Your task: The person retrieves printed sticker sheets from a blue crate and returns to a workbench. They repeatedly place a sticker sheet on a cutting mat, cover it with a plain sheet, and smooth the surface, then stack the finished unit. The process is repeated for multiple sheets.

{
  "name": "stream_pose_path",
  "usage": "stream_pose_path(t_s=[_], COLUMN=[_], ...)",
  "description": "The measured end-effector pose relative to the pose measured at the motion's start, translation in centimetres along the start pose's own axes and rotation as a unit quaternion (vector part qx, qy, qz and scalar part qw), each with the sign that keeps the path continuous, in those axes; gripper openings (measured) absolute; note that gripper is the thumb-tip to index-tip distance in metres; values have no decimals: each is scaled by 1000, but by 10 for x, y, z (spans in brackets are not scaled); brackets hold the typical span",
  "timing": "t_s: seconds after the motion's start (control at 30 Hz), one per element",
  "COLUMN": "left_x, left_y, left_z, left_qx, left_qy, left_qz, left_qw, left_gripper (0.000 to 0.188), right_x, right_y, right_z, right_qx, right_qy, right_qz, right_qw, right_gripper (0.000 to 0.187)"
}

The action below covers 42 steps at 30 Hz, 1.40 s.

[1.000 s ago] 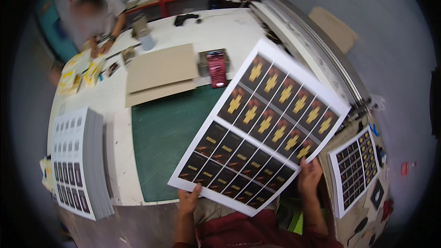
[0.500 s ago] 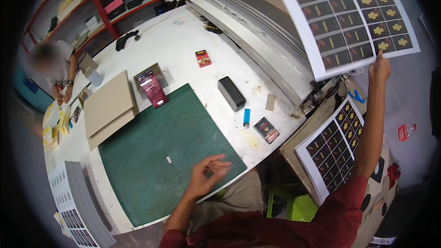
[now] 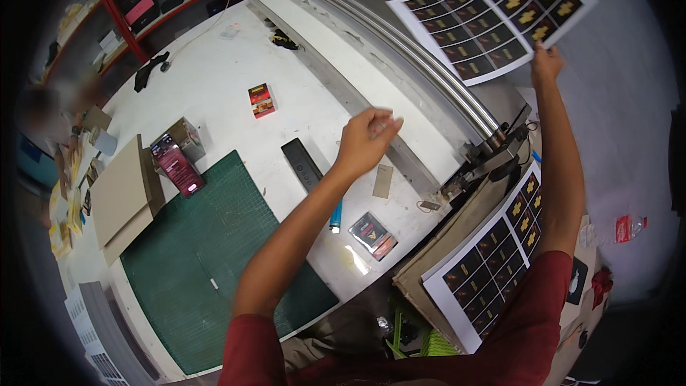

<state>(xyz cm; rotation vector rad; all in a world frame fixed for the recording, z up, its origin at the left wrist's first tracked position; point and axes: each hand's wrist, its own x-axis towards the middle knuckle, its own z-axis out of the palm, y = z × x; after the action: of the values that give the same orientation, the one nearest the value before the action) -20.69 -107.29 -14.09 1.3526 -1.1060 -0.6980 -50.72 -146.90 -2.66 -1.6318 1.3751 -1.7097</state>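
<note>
My right hand, raised at the upper right, pinches the near edge of a large printed sheet. The sheet bows in the air and carries rows of dark panels, some with yellow cross shapes. My left hand reaches over the far side of the white table, in front of the long machine with a metal roller. It holds nothing; its fingers are loosely bent, apart from the thumb. Beneath my right arm lies a stack of similar printed sheets.
On the white table lie a green cutting mat, grey cardboard, a phone leaning on a box, a red pack, a dark pack and a black oblong object. A co-worker sits at far left.
My left hand has moved from above the mat's near edge out toward the machine. The sheet in my right hand has shifted left and now bends. The head view has turned right.
</note>
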Motion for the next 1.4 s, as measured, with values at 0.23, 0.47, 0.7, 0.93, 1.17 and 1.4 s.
stream_pose_path(t_s=[0.23,0.47,0.7,0.93,1.17,1.4], left_x=[39,-52,-147,-269,-493,-565], left_y=[5,18,62,98,90,105], left_z=[23,-40,-138,-213,-261,-289], left_qx=[-304,-339,-338,-320,-180,44], left_qy=[135,185,194,256,397,461], left_qz=[-202,-160,-155,-108,104,13], left_qw=[921,909,908,906,894,886], left_gripper=[45,35,19,18,96,117], right_x=[-83,-166,-352,-422,-495,-529], right_y=[-66,-115,-173,-175,-378,-480], right_z=[20,-33,-50,1,-80,-10], right_qx=[-97,-206,-207,-97,18,56], right_qy=[-383,-162,-345,-218,-364,-596], right_qz=[160,-153,-502,-553,-576,-524], right_qw=[905,953,766,798,731,606], right_gripper=[49,58,62,38,30,29])
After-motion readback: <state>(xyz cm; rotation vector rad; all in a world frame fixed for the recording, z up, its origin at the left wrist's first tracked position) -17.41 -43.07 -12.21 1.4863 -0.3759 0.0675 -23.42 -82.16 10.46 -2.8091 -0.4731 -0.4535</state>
